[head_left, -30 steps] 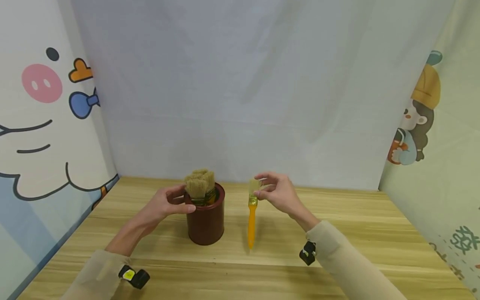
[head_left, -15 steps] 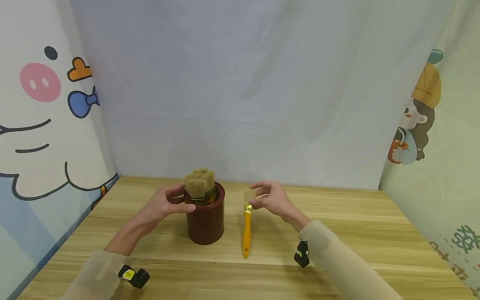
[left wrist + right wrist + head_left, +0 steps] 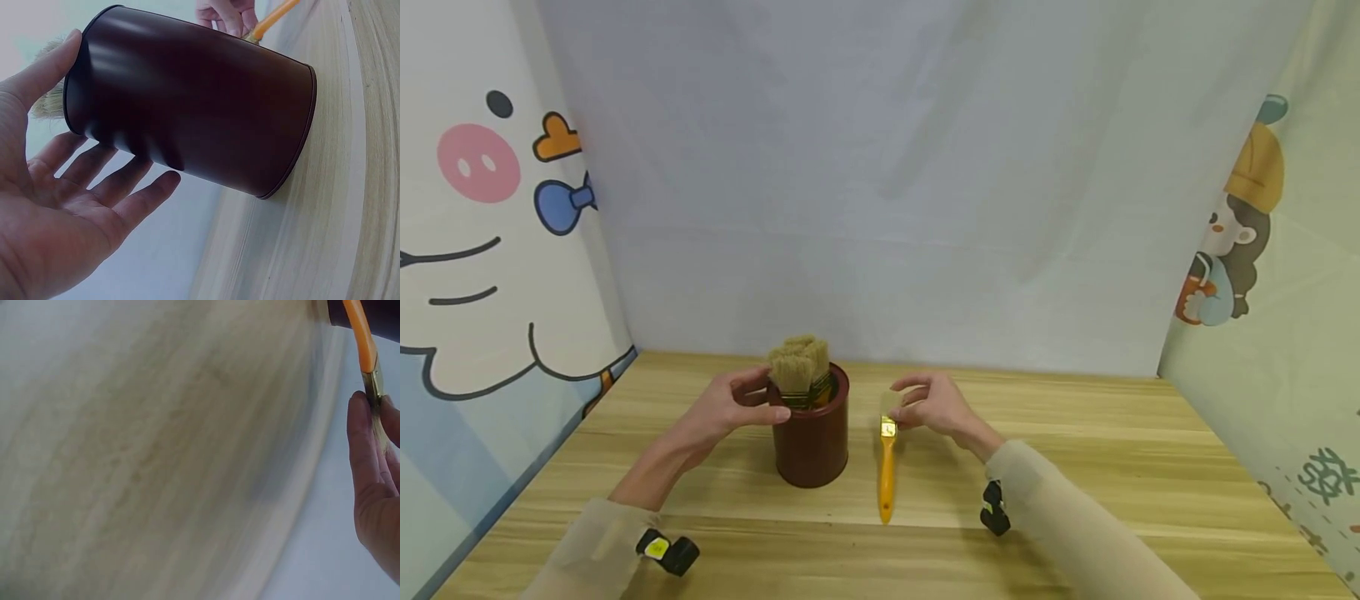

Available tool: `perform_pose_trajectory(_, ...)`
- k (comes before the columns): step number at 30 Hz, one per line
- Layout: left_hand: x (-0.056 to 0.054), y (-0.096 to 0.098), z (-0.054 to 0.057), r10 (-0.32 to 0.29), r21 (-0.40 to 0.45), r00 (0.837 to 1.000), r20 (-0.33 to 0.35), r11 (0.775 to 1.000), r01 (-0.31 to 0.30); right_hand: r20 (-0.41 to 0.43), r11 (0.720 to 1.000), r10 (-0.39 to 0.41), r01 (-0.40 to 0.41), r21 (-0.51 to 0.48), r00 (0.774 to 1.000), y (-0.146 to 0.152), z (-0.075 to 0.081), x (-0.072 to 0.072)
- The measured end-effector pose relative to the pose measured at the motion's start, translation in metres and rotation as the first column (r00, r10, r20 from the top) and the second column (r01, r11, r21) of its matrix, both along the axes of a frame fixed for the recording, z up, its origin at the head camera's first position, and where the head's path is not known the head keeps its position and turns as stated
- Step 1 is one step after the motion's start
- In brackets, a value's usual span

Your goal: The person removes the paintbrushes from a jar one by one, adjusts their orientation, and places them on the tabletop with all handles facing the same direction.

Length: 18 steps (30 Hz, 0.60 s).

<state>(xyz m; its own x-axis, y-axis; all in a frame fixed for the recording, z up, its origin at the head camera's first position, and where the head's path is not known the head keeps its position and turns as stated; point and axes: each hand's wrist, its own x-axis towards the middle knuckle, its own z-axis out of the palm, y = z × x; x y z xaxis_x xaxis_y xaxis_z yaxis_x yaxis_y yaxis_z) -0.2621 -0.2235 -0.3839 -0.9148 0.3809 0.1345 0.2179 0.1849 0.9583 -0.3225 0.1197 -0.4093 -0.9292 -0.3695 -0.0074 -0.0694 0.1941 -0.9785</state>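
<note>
A dark red can (image 3: pixel 811 447) stands upright on the wooden table, holding several paintbrushes (image 3: pixel 792 372) with their pale bristles up. My left hand (image 3: pixel 721 408) grips the can near its rim, thumb on the front and fingers along the far left side, as the left wrist view (image 3: pixel 187 100) also shows. To the right of the can, my right hand (image 3: pixel 942 410) pinches a paintbrush (image 3: pixel 887 479) by its bristle end. Its orange handle points down toward the front. In the right wrist view, thumb and fingers lie on either side of the brush's bristles (image 3: pixel 379 428).
The light wooden table (image 3: pixel 1075 492) reaches to a pale grey curtain (image 3: pixel 880 183) behind. Printed cloths with cartoon figures hang at the left (image 3: pixel 467 250) and right. Each sleeve carries a small black wrist camera (image 3: pixel 995 510).
My right hand has moved left and lower, bringing the paintbrush nearer to the can. The left hand and the can have stayed in place.
</note>
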Motion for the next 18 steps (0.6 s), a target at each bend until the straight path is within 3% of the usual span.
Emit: perform_pose_trajectory(18,0.001,-0.002,0.001,0.001,0.012,1.000,0.009,1.000,-0.001,-0.030,0.992,-0.008,0.012,0.125,1.000,-0.009,-0.013,-0.001)
